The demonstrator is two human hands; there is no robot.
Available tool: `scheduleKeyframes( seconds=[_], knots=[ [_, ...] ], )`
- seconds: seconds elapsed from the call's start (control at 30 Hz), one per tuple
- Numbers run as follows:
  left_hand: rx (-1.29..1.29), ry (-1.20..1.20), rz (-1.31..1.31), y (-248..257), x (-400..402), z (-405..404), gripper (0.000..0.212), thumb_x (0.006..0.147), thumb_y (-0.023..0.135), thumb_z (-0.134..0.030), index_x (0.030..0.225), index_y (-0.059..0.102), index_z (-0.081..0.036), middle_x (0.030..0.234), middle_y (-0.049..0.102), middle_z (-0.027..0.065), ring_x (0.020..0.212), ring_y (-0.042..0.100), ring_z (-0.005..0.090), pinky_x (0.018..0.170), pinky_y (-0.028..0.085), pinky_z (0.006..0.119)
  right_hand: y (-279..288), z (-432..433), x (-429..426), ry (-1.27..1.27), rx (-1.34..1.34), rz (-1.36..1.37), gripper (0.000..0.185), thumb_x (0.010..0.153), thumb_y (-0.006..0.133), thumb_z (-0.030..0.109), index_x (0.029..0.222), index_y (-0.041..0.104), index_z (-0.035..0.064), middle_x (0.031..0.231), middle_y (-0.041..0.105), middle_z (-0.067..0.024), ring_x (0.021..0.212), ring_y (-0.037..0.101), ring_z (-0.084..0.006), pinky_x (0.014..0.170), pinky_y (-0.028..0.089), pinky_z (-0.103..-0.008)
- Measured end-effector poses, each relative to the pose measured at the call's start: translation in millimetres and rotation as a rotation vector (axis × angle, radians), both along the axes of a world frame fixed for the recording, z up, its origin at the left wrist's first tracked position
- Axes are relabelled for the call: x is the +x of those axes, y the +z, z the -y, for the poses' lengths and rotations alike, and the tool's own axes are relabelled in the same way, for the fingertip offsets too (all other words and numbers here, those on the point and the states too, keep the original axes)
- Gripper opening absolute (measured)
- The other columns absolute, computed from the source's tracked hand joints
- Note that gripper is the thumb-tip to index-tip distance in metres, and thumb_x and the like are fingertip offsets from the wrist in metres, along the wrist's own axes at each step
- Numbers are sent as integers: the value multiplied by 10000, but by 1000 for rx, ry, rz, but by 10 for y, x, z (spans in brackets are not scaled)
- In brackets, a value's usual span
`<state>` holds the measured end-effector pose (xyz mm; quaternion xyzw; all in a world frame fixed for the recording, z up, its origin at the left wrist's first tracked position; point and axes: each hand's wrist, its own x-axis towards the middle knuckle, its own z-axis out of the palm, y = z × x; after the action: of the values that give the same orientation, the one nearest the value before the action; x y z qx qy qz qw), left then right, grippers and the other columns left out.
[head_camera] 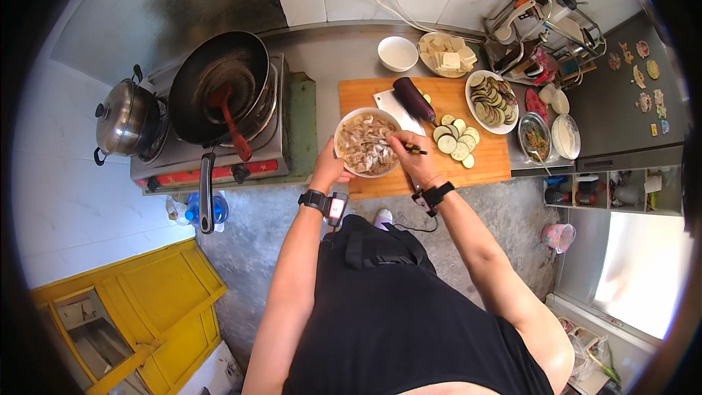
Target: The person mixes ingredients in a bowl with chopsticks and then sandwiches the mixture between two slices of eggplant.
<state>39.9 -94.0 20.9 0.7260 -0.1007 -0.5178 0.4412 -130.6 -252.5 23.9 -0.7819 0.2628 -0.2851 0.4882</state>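
Note:
My left hand (328, 165) grips the left rim of a white bowl (368, 174) above the wooden cutting board (488, 167). Wet, pale brown food pieces with some white powder (374, 158) fill the bowl. Chopsticks (412, 148) are held in my right hand (411, 158), their tips in the food. Behind the bowl, a cleaver (390, 103) lies flat on the board, partly hidden by the bowl and my right hand. A cut eggplant (411, 100) rests across its blade, and eggplant slices (459, 140) lie to the right.
A wok (192, 93) holding a red spatula (222, 100) sits on the gas stove (279, 120), beside a lidded steel pot (123, 115). Behind the board are an empty white bowl (397, 54) and a plate of tofu (451, 59). A plate of eggplant slices (493, 101) stands at the right.

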Motion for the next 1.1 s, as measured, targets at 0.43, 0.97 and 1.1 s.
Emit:
scheduleKeyframes(
  seconds=[0.43, 0.97, 1.1],
  knots=[
    [-45, 18, 3, -105, 6, -31, 633, 986, 429, -22, 1572, 373, -255, 1098, 758, 145, 748, 777, 228, 616, 634, 323, 66, -231, 98, 199, -282, -78, 88, 909, 741, 78, 876, 708, 3, 822, 685, -183, 756, 675, -372, 666, 524, -400],
    [-17, 68, -8, -251, 14, -45, 725, 973, 416, 13, 1629, 288, -267, 1096, 757, 150, 744, 776, 232, 598, 630, 319, 207, 125, -116, 79, -45, -21, 70, 913, 750, 57, 903, 743, -13, 801, 726, -138, 699, 690, -224, 661, 523, -313],
    [-32, 44, -5, -120, 10, -33, 714, 958, 397, 38, 1603, 321, -259, 1123, 752, 146, 730, 773, 234, 584, 624, 319, 345, 173, -184, 18, -150, -158, 80, 910, 754, 68, 910, 740, -10, 820, 731, -149, 709, 697, -241, 660, 530, -327]
  ],
)
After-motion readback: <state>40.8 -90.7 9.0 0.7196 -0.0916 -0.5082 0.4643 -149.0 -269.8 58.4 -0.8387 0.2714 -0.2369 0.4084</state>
